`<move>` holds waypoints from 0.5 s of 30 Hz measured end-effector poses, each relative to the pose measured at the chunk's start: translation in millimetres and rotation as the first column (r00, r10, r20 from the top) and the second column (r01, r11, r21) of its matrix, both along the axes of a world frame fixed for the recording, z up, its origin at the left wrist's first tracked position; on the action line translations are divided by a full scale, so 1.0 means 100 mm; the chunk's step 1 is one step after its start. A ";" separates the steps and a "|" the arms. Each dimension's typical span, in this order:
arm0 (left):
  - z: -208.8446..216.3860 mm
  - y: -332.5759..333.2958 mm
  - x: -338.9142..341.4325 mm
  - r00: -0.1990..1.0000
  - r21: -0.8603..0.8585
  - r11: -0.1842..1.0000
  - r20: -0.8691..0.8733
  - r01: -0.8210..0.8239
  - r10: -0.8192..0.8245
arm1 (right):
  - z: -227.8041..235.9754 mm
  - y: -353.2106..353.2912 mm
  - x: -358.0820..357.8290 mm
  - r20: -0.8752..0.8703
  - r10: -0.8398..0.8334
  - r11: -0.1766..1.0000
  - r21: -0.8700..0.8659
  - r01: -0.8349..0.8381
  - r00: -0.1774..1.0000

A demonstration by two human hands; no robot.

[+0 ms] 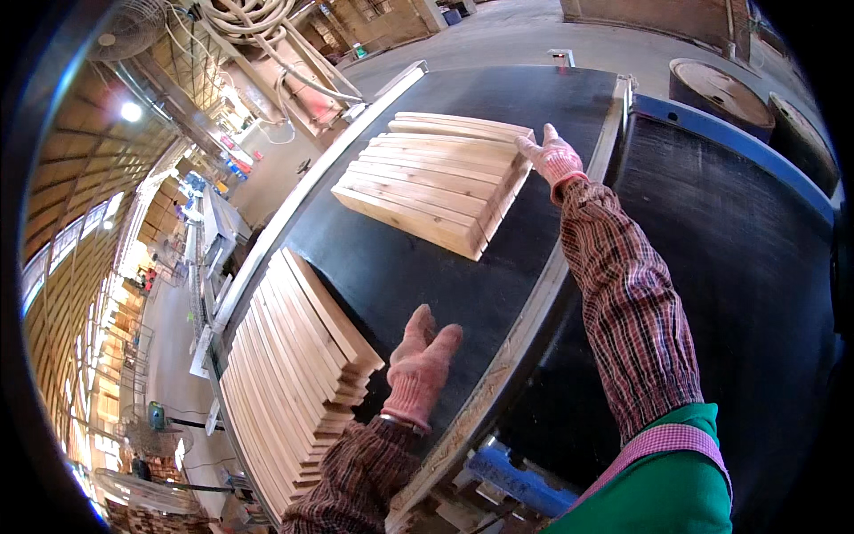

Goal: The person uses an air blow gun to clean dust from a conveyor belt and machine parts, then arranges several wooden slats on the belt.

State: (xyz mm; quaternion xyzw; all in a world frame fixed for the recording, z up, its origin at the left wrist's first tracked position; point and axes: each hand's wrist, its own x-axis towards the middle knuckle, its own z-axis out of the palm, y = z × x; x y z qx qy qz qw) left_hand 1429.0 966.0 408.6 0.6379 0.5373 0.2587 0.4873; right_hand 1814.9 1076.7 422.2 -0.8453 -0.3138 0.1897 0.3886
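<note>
My right hand (555, 160), in a pinkish knit glove, reaches to the far end of a block of pale wooden strips (427, 182) lying side by side on the black belt. Its thumb and fingers are spread, and the fingertips touch the right end of the farthest strips (463, 125), which sit slightly askew from the others. Nearer me, my left hand (418, 369) is open in the same kind of glove, with nothing in it. It hovers beside the uneven ends of a larger row of wooden strips (289, 383) at the lower left.
The black belt (391, 276) has a metal rail (520, 347) along its right side. Beyond that rail lies another dark surface (712, 258) with a blue edge. Drums (719, 93) stand at the far right. Coiled hoses (249, 18) hang at the upper left.
</note>
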 end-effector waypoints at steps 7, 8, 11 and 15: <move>-0.07 0.49 0.65 0.953 0.145 0.984 -0.268 -0.108 0.144 | -0.40 0.61 0.25 0.152 0.141 0.971 0.170 -0.167 0.978; -0.08 0.56 0.84 0.956 0.142 0.985 -0.263 -0.098 0.133 | -0.59 0.64 0.45 0.216 0.122 0.948 0.264 -0.179 0.969; -0.27 0.73 0.96 0.959 0.139 0.974 -0.198 -0.177 0.202 | -0.58 0.74 0.42 -0.013 0.152 0.941 0.309 -0.140 0.988; -0.11 0.70 1.09 0.956 0.134 0.948 -0.024 -0.288 0.294 | -0.73 0.57 0.42 -0.097 0.254 0.813 0.561 -0.158 0.962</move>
